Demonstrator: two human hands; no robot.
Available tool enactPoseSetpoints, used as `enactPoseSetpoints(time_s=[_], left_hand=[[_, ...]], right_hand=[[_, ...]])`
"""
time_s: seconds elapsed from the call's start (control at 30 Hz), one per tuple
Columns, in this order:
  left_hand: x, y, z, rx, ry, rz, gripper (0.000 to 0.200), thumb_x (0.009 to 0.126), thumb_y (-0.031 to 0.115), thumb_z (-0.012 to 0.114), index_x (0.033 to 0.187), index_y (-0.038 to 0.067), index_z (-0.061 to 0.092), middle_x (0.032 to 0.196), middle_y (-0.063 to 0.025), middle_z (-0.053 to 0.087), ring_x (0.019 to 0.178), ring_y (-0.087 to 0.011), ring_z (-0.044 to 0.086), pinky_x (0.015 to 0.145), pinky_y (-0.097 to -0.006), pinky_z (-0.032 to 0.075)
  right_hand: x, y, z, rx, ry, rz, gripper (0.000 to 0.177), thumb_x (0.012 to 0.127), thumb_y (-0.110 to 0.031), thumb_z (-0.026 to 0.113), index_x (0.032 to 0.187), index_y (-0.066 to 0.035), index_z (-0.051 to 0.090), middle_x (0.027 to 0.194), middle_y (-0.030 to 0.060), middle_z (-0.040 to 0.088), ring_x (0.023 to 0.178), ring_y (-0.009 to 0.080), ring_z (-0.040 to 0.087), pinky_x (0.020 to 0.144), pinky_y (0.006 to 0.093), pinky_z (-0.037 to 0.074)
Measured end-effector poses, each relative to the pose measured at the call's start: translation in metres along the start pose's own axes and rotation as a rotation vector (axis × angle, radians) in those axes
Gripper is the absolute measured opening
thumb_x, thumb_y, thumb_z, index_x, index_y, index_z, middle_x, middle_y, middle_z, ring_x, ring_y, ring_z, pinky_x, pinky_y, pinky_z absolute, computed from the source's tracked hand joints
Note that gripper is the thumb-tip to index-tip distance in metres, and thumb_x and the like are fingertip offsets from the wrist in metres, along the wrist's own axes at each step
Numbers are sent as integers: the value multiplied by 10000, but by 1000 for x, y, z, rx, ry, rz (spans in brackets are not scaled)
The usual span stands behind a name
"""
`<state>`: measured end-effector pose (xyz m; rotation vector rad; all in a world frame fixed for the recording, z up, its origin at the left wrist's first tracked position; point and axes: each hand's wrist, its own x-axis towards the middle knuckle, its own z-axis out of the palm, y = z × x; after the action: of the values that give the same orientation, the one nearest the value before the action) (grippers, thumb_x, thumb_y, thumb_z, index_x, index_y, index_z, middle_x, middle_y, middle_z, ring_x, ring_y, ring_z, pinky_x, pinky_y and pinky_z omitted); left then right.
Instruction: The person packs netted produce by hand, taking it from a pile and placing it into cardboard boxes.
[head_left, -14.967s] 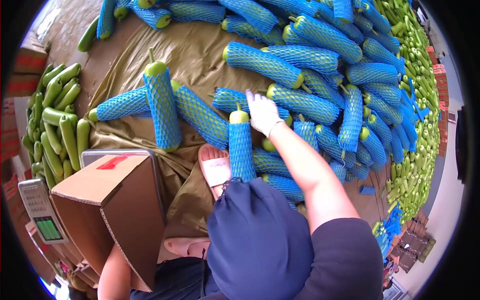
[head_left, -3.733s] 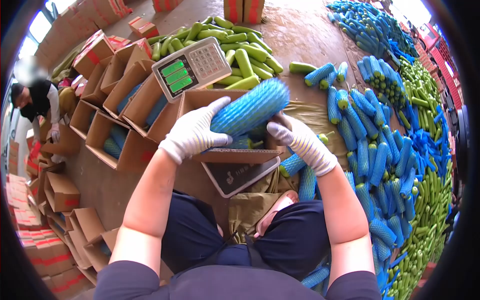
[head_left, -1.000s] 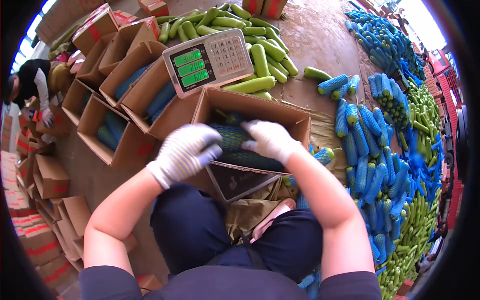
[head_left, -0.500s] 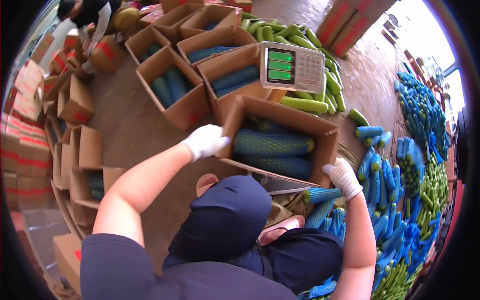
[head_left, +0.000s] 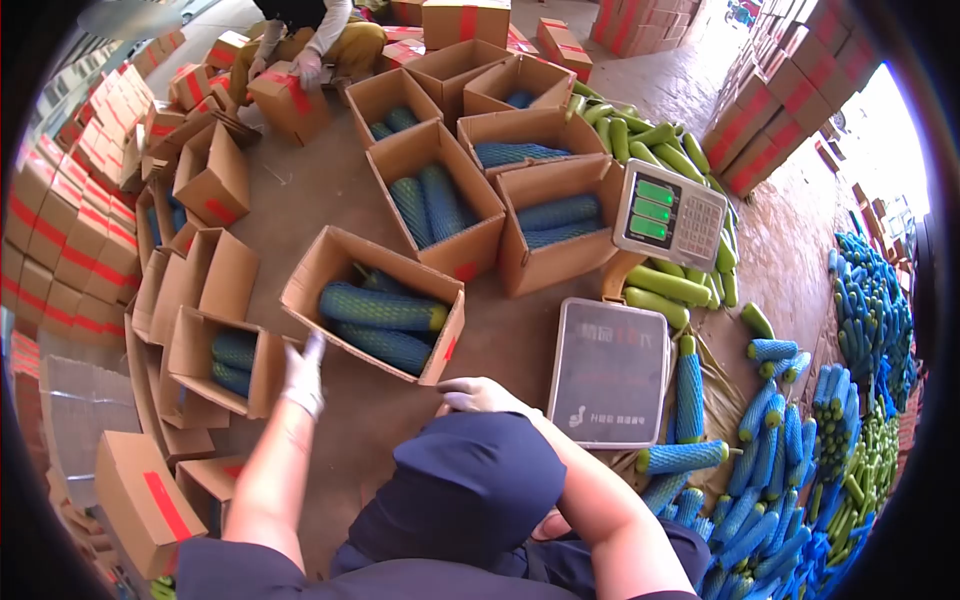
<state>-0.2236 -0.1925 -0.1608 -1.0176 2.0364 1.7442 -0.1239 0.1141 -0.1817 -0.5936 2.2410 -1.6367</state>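
An open cardboard box (head_left: pixel 300 290) holding several long green gourds (head_left: pixel 385 307) in blue foam netting stands tilted in front of me, off the scale. My left hand (head_left: pixel 303 378), in a white glove, is at the box's near left side with its fingers apart. My right hand (head_left: pixel 487 395), also gloved, is by the near right corner, fingers stretched toward it; whether they touch is hard to tell. To the right lies the scale's bare platform (head_left: pixel 610 375), its lit display (head_left: pixel 668 212) above it.
More open boxes with netted gourds (head_left: pixel 440 205) stand ahead, others (head_left: pixel 225 365) at left. Bare green gourds (head_left: pixel 670 285) lie behind the scale, blue-netted ones (head_left: pixel 765 430) at right. A co-worker (head_left: pixel 310 45) handles a closed box (head_left: pixel 290 103) at upper left. Taped boxes (head_left: pixel 775 100) are stacked beyond.
The box has moved left off the scale, uncovering its platform. Both hands have moved left with it; their earlier hold on its two ends has loosened. My view has shifted too.
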Motion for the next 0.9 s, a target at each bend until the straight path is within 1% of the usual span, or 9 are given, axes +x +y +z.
enactPoseSetpoints(time_s=[0.1, 0.17, 0.23, 0.3, 0.43, 0.57, 0.63, 0.7, 0.9], left_hand=[[-8, -67, 52, -377, -243, -358, 1170, 738, 692, 688, 1554, 256, -29, 1610, -81, 64, 1452, -435, 100, 1000, -786, 225], [20, -86, 86, -732, -367, -475, 1121, 736, 738, 645, 1552, 266, 38, 1600, -93, 103, 1447, -440, 130, 1014, -772, 238], [0, -39, 103, -812, -466, -400, 1011, 766, 762, 576, 1530, 212, 206, 1570, -115, 231, 1404, -424, 277, 1009, -771, 252], [19, -33, 99, -819, -602, -282, 1004, 721, 802, 586, 1502, 240, 299, 1561, -106, 259, 1413, -393, 264, 1046, -741, 220], [79, -12, 78, -861, -714, -76, 848, 887, 698, 437, 1492, 117, 317, 1513, -155, 344, 1357, -359, 374, 1130, -551, 314], [56, -25, 75, -889, -795, -536, 879, 839, 750, 418, 1513, 199, 301, 1534, -110, 341, 1412, -381, 304, 1105, -618, 272], [63, -46, 69, -751, -932, -468, 904, 799, 793, 396, 1514, 246, 306, 1549, -86, 333, 1421, -381, 289, 1095, -669, 185], [57, -29, 75, -849, -807, -615, 918, 791, 814, 345, 1521, 258, 290, 1568, -71, 300, 1431, -382, 267, 1098, -681, 117], [54, 27, 72, -731, -379, -388, 845, 834, 766, 336, 1512, 262, 307, 1558, -93, 304, 1387, -446, 309, 1018, -756, 202]], right_hand=[[-40, -39, -39, -80, 202, 544, 503, 926, -351, 557, 1311, -28, 544, 1179, 238, 637, 1100, 384, 611, 956, 397, 467], [-86, -43, -69, -268, 302, 592, 452, 933, -282, 578, 1302, -22, 561, 1134, 193, 673, 991, 299, 678, 899, 373, 503], [-137, -57, -94, -6, 502, 804, 426, 923, -244, 597, 1285, -22, 569, 1064, 196, 693, 970, 258, 691, 879, 342, 514], [-193, -59, -105, 56, 704, 871, 410, 920, -166, 576, 1279, 30, 560, 1032, 171, 702, 941, 179, 683, 861, 295, 514], [-268, -85, -105, 115, 977, 867, 406, 940, -157, 577, 1280, 61, 542, 934, 93, 659, 826, 130, 617, 800, 291, 518], [-302, -106, -101, 233, 1142, 883, 422, 947, -164, 584, 1306, 47, 516, 947, 83, 659, 845, 150, 630, 804, 289, 516], [-311, -105, -98, 242, 1227, 910, 411, 942, -143, 587, 1294, 60, 523, 934, 75, 649, 831, 139, 614, 803, 278, 505], [-324, -101, -93, 94, 1171, 954, 404, 930, -121, 590, 1286, 61, 531, 925, 69, 644, 817, 133, 603, 790, 271, 500], [-322, -105, -86, -297, 866, 1055, 393, 866, -46, 590, 1242, 66, 562, 843, 79, 625, 742, 129, 583, 715, 263, 495]])
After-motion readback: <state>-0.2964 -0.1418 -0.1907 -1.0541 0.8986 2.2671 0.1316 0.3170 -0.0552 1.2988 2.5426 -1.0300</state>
